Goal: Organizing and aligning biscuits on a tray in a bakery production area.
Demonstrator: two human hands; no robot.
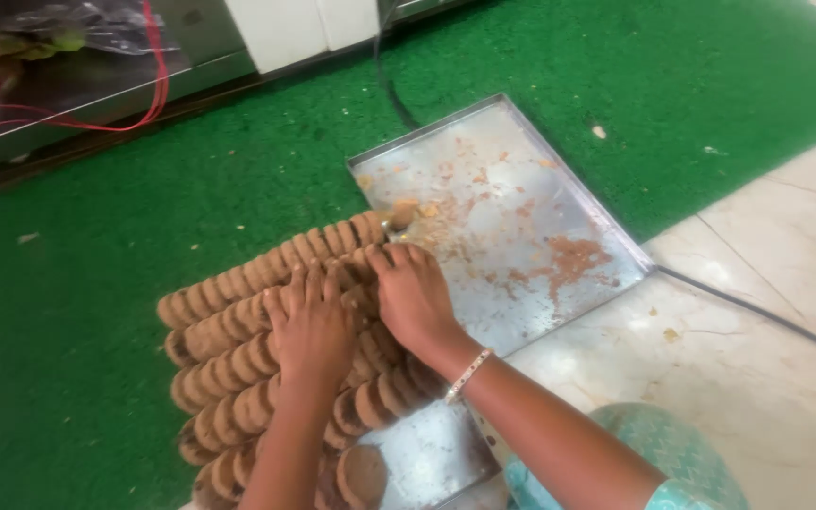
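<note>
Both palms down now: left hand (312, 326) and right hand (412, 295) press flat, fingers together, on cookie rows (238, 331) over the tray (521, 189).

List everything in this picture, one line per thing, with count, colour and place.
metal tray: one, silver, on the floor, partly on the green mat
round biscuits: many, brown, packed on edge in several rows across the tray's left part
crumbs: scattered, brown, on the bare right part of the tray
green mat: one, covers the left and top of the floor
tiled floor: pale, at right
black cable: one, runs across the tiles from the tray's edge
red cord: one, top left, by a clear plastic bag
bangle: one, pale, on the right wrist
left hand: flat on the biscuit rows
right hand: fingers on the top rows
</note>
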